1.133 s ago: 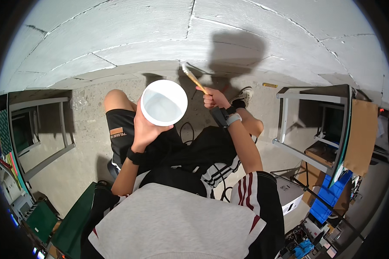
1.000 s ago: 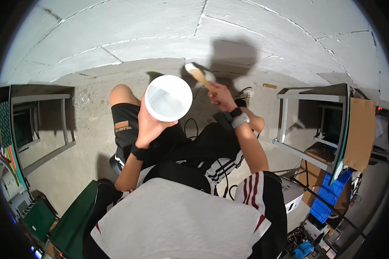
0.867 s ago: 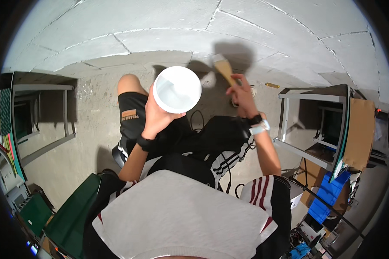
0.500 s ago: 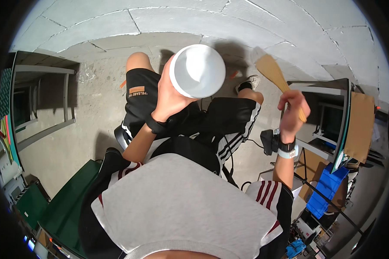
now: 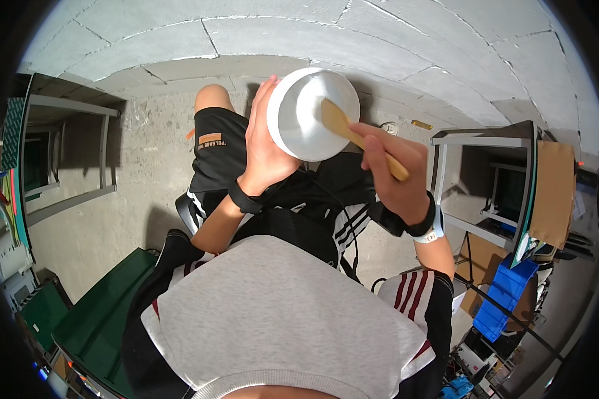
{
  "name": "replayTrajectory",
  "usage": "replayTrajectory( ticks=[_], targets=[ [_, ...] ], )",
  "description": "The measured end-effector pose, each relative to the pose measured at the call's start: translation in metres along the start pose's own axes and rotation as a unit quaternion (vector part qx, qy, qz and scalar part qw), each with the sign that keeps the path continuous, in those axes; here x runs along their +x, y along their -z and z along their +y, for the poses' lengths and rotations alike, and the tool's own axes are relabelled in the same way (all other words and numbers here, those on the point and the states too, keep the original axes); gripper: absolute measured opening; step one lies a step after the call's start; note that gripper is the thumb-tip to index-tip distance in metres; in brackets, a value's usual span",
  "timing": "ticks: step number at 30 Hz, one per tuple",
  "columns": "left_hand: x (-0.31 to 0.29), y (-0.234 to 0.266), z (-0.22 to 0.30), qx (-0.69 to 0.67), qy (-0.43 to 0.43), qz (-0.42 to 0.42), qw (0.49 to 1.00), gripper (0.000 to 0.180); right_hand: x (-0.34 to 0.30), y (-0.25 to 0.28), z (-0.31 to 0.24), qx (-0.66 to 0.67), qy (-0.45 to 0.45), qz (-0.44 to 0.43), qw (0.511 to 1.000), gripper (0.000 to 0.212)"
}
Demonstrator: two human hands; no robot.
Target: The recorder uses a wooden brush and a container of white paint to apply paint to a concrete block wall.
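Observation:
In front of me, above my lap, I hold a round white tub [image 5: 287, 113] with its mouth tilted up towards me. My left hand [image 5: 263, 146] is wrapped round its left side, the fingers partly behind it. My right hand [image 5: 399, 173] grips a wooden spatula [image 5: 335, 120] by its handle. The flat blade reaches over the rim into the mouth of the tub; whether it touches the inner wall I cannot tell. Only the smooth, pale inside of the tub shows.
A pale block wall [image 5: 273, 33] runs across the far side. Metal-framed tables stand at the left [image 5: 73, 103] and right [image 5: 489, 136]. A green chair seat [image 5: 103, 312] is at the lower left, a blue crate [image 5: 502, 299] at the lower right, beside a black pole.
My right hand has swung left and inward, bringing the spatula from beside my knee to the mouth of the tub. The tub has shifted slightly right in my left hand.

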State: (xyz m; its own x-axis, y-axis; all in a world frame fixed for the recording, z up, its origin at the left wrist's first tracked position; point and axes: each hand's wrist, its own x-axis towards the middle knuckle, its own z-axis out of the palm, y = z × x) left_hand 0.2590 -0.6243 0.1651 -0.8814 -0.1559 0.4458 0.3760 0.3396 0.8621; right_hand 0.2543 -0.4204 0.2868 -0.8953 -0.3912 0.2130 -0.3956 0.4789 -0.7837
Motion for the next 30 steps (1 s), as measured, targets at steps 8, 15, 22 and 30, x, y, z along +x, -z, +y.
replayTrajectory(
  ticks=[8, 15, 22, 30],
  targets=[
    [-0.001, 0.000, 0.007, 0.049, -0.057, -0.023, 0.997, 0.091, 0.017, -0.020, 0.024, -0.010, -0.003, 0.022, 1.000, 0.018],
    [0.000, -0.005, 0.010, 0.042, -0.036, -0.057, 0.997, 0.089, 0.011, -0.015, 0.040, 0.022, -0.010, 0.056, 0.998, 0.025],
    [0.016, -0.033, 0.018, 0.010, 0.024, -0.106, 0.994, 0.099, -0.005, 0.020, 0.047, 0.118, -0.059, 0.110, 0.985, 0.033],
    [0.051, -0.109, 0.014, -0.019, 0.044, -0.163, 0.985, 0.107, -0.044, 0.074, 0.105, 0.334, -0.196, 0.300, 0.872, 0.050]
  ],
)
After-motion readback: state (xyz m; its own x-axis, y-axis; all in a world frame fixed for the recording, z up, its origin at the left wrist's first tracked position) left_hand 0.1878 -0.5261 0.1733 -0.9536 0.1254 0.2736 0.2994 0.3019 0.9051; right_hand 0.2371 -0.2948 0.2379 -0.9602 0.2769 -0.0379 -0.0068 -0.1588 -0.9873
